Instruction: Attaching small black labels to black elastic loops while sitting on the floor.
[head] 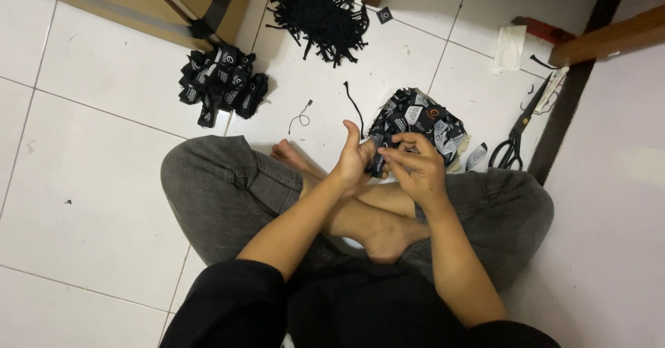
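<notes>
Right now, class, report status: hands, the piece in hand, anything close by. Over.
Left hand and right hand both gripping one small black tag. Loose tag pile just beyond the hands. Scissors to the right on the floor, apart.

Black tags w/ white print (419, 119), black cords (318, 12), grey jeans (222, 189), white tiles (90, 182).

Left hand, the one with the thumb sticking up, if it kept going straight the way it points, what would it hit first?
Probably the loose black cord on the floor tiles just beyond the left hand, though depth is hard to judge.
</notes>
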